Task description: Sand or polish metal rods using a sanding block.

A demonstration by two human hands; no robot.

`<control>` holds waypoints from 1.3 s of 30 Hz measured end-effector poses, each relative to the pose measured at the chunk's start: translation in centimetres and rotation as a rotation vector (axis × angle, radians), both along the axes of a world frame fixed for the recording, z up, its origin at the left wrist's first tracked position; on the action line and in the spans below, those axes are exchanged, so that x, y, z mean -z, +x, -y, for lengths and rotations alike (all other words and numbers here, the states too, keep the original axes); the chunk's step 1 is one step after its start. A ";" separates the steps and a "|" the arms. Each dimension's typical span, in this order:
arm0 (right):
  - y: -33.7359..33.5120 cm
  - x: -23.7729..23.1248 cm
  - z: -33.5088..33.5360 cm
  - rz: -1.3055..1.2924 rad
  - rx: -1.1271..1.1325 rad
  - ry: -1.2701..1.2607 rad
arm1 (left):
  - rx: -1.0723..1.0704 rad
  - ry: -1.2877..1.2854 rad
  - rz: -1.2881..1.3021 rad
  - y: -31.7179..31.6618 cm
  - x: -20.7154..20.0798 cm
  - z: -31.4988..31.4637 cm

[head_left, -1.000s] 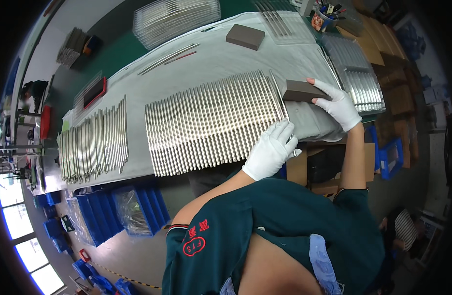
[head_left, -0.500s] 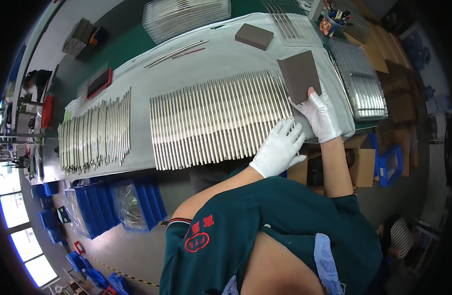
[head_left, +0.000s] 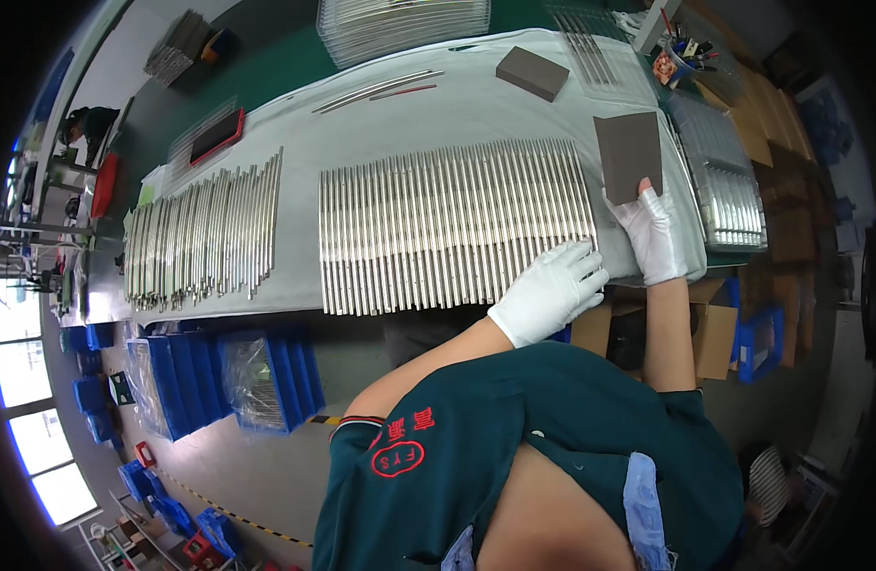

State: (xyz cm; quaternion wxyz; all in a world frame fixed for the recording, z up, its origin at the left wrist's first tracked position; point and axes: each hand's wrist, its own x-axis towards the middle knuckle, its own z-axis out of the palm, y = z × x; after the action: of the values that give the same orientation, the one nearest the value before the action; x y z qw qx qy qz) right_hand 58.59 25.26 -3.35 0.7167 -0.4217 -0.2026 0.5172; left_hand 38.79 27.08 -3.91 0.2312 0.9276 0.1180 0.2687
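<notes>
A wide row of thin silver metal rods (head_left: pixel 438 228) lies side by side on the cloth-covered table. My left hand (head_left: pixel 549 293), in a white glove, rests at the row's near right end, its fingers stretched out and touching the last rods. My right hand (head_left: pixel 652 233), in a white glove with the thumb tip bare, grips a dark grey-brown block (head_left: pixel 630 152) by its near end, just right of the row. The thumb lies on the block's face; the other fingers are mostly hidden beneath it.
A second, uneven group of rods (head_left: pixel 205 233) lies to the left, near a red-edged dark device (head_left: pixel 217 136). Another brown block (head_left: pixel 532 73) and a few loose rods (head_left: pixel 381 90) lie farther back. Clear plastic trays (head_left: pixel 719 176) stand at the right edge. Blue bins (head_left: pixel 186 385) sit below the table.
The view has shifted, so the table appears farther right. The block in my right hand has turned flatter and moved slightly away from the rods. My left hand stays at the row's right end.
</notes>
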 end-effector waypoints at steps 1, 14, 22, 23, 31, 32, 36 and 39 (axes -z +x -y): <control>0.1 -0.6 0.0 0.076 0.040 -0.011 | -0.007 -0.009 0.004 -1.0 -0.6 -0.4; 0.6 -2.5 0.4 0.957 -0.297 -0.194 | -1.124 0.079 -0.221 -21.0 1.4 -5.9; -8.0 -2.8 -6.1 1.472 -0.422 0.116 | -1.089 0.108 -0.267 -19.8 0.5 -5.3; -10.1 -3.4 -7.5 1.411 -0.532 0.081 | -1.099 0.102 -0.269 -19.9 0.7 -5.3; -8.1 -3.1 -6.4 1.370 -0.456 0.078 | -1.116 0.095 -0.165 -20.3 1.4 -5.3; -8.3 -3.0 -6.5 1.372 -0.461 0.075 | -1.101 0.094 -0.164 -20.2 1.3 -5.3; -12.1 -2.9 -8.2 1.454 -0.479 0.161 | -1.068 0.087 -0.165 -20.2 0.4 -5.5; -13.9 -2.5 -9.5 1.501 -0.488 0.283 | -1.054 -0.002 -0.132 -20.2 0.8 -5.7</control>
State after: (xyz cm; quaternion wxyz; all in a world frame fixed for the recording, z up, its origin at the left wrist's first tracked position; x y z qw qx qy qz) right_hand 44.69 34.75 -0.82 0.3025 -0.5060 -0.7808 0.2069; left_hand 18.61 32.82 -4.73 0.0580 0.7573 0.5826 0.2894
